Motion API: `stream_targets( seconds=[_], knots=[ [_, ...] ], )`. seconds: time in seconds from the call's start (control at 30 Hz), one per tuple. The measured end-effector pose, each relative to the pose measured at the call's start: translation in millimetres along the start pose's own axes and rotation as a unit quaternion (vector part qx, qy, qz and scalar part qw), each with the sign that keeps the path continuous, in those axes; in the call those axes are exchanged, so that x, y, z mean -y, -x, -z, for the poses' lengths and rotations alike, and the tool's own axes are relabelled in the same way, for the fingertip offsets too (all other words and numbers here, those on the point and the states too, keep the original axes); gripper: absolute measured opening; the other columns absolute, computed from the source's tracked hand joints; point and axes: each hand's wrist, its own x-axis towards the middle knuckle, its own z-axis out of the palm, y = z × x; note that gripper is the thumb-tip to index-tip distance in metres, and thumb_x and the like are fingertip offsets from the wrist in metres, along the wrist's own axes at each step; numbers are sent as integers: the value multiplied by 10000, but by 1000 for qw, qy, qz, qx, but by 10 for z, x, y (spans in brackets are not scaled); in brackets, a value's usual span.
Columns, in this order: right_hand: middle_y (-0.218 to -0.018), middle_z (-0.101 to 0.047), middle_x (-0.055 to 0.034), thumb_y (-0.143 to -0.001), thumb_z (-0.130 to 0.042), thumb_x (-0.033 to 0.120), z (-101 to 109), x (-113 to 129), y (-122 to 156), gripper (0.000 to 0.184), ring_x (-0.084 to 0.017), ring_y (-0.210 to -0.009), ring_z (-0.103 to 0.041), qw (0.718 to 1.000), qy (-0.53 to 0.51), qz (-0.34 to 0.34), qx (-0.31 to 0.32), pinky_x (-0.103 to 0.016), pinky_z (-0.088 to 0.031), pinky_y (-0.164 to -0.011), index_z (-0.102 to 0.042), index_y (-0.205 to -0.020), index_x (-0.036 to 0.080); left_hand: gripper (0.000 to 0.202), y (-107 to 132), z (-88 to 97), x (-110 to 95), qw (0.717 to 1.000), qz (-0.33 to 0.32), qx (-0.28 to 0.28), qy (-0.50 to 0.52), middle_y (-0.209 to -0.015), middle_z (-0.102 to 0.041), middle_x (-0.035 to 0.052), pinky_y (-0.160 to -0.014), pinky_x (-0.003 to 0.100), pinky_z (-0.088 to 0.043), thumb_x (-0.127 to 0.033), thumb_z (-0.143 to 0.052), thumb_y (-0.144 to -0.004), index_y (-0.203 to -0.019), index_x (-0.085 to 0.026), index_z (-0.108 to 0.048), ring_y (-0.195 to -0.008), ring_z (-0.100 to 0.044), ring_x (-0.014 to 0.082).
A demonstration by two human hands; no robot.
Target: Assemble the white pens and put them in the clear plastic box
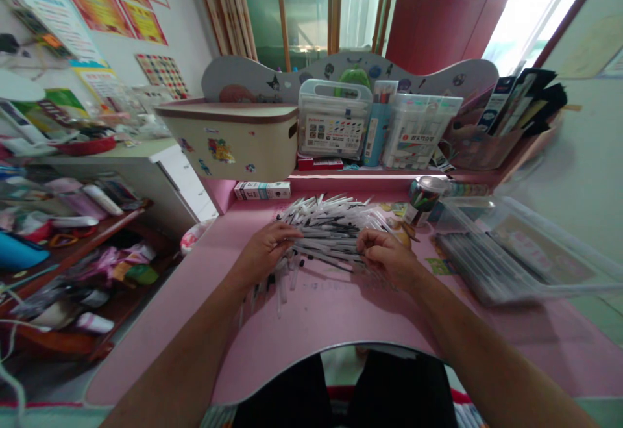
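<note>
1. The pens (331, 223) lie in a loose heap on the pink desk (316, 324), straight ahead of me.
2. My left hand (265, 252) rests on the heap's left edge, fingers curled; I cannot tell whether it grips any.
3. My right hand (387, 256), at the heap's right edge, seems to pinch a few pens between thumb and bent fingers.
4. A clear tray (491, 272) lies near it, to the right.

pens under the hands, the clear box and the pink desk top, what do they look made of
The pile of slim white and black pens: likely plastic, with glossy pale barrels and dark tips. The clear shallow box: transparent plastic, since its contents show through. The pink desk top: probably laminated board, smooth with a faint sheen.
</note>
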Motion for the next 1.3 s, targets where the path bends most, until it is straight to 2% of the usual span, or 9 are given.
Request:
stream_targets(
  seconds=[0.23,0.33,0.43,0.5,0.6,0.83,1.0,1.17,1.3],
  knots=[
    [-691,-645,7,-662,-714,219,-83,-9,34,214,-84,-534,-525,993,-97,-14,63,-188,-388,-489,-579,-824,183,220,27,-24,-52,994,-48,4,-95,-970,-668,58,-931,401,-475,-197,-622,-850,-982,-269,-783,-981,-560,223],
    [-943,-718,-92,-698,-750,392,-87,23,47,359,-149,-720,-625,978,-171,-26,114,-264,-489,-608,-603,-946,179,191,25,-42,-87,998,-25,20,-61,-932,-691,53,-956,412,-459,-202,-649,-818,-944,-252,-784,-964,-582,225],
    [-918,-716,-92,-738,-690,562,-83,25,58,500,-167,-697,-620,970,-203,-13,135,-289,-485,-606,-599,-1054,185,196,18,-53,-112,998,43,24,39,-927,-718,49,-904,378,-485,-243,-645,-802,-952,-223,-769,-918,-624,215],
    [-872,-704,-74,-810,-606,576,-114,-4,81,469,-167,-670,-609,982,-145,12,121,-300,-478,-620,-588,-1084,195,243,14,-52,-134,988,107,15,112,-911,-726,49,-819,342,-504,-297,-637,-806,-999,-200,-749,-853,-644,203],
    [-978,-688,-80,-905,-527,426,-238,-62,135,313,-198,-834,-626,983,121,106,85,-358,-482,-760,-600,-1119,210,278,9,-40,-173,971,155,-12,184,-894,-725,46,-785,321,-501,-344,-666,-780,-989,-172,-728,-818,-651,192],
    [-1480,-490,-127,-887,-553,302,-603,-129,160,472,-313,-1303,-407,784,550,229,176,-515,-294,-1080,-565,-1344,180,276,7,-48,-186,956,151,-37,248,-893,-724,45,-849,345,-502,-348,-730,-724,-931,-165,-712,-863,-661,206],
    [-1563,-385,-119,-909,-539,424,-690,-174,138,609,-351,-1357,-337,734,620,217,172,-539,-237,-1107,-457,-1456,167,300,12,-70,-154,953,148,-32,263,-902,-724,51,-856,352,-502,-365,-740,-726,-945,-162,-709,-870,-661,208],
    [-1216,-642,-119,-937,-523,289,-696,-194,97,318,-284,-1164,-465,732,613,271,123,-466,-321,-1025,-633,-1209,165,280,20,-69,-153,954,147,-34,259,-896,-718,47,-851,344,-492,-343,-733,-744,-955,-161,-707,-857,-652,199],
    [-1070,-661,-108,-960,-514,235,-676,-288,43,225,-252,-1031,-488,736,609,292,44,-422,-360,-930,-665,-1110,163,290,20,-68,-161,952,151,-31,264,-890,-723,49,-849,352,-496,-349,-733,-745,-960,-158,-703,-849,-658,201]
  ],
)
